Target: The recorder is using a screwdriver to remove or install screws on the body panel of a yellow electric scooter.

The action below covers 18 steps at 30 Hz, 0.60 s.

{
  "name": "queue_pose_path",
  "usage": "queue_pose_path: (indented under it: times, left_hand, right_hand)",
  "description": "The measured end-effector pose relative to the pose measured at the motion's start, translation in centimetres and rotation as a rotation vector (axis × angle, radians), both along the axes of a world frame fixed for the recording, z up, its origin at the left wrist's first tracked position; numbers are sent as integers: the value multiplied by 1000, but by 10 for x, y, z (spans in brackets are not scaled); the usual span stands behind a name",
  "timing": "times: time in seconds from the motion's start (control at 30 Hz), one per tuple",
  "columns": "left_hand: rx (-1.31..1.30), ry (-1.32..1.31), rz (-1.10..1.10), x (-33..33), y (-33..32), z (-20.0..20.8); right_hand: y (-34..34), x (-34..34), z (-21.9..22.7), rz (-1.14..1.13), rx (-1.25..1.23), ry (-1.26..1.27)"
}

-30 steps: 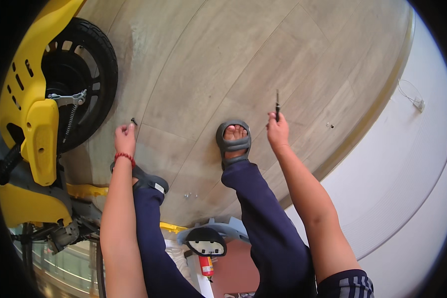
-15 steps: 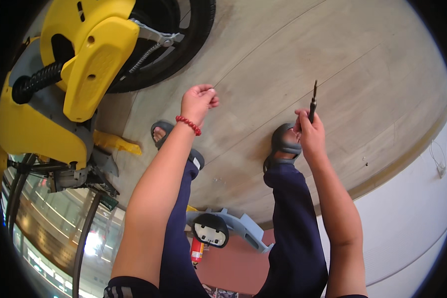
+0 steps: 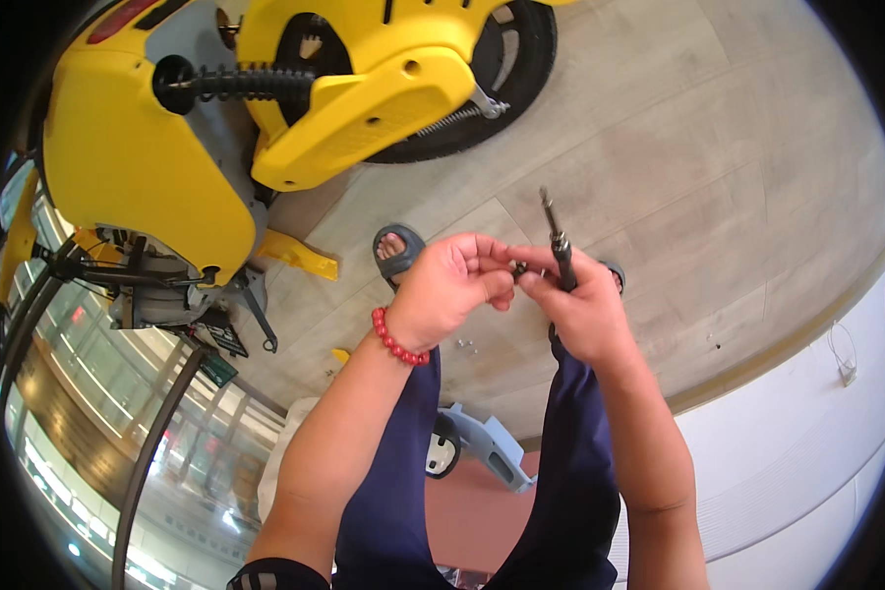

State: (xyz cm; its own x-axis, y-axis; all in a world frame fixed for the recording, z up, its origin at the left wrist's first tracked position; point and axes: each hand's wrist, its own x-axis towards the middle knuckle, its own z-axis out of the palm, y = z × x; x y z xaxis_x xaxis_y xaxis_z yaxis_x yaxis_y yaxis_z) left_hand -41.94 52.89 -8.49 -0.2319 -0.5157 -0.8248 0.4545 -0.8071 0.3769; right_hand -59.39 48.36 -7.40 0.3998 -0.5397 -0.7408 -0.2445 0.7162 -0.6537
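Note:
My right hand [image 3: 588, 313] is closed round the black handle of a screwdriver [image 3: 559, 244], its metal shaft slanting up and away. Close beside it, my left hand [image 3: 454, 285] has its thumb and fingers pinched together, with a red bead bracelet [image 3: 400, 339] at the wrist. Between the fingertips of both hands shows a small dark metal piece [image 3: 519, 267], partly hidden; its exact kind cannot be made out. The left fingers grip it, and the right thumb and forefinger reach right up to it.
A yellow scooter [image 3: 138, 167] with a black rear tyre [image 3: 521, 88] stands at the upper left. Small bits [image 3: 467, 344] lie on the wood-look floor [image 3: 659, 187] by my feet. A light-blue plastic panel [image 3: 492, 447] lies below, and a white wall runs along the right.
My hands have come together from apart, the right moving left with the screwdriver. The small metal piece now shows between them. The view has shifted, with more of the scooter in sight.

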Motion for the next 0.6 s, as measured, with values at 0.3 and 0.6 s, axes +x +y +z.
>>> queue_pose_path:
  times: [0.3, 0.6]
  left_hand:
    - [135, 21, 216, 36, 28, 18]
    - [286, -90, 145, 26, 93, 24]
  right_hand:
    - [-3, 37, 14, 270, -142, 36]
    - [-59, 96, -30, -418, -28, 91]
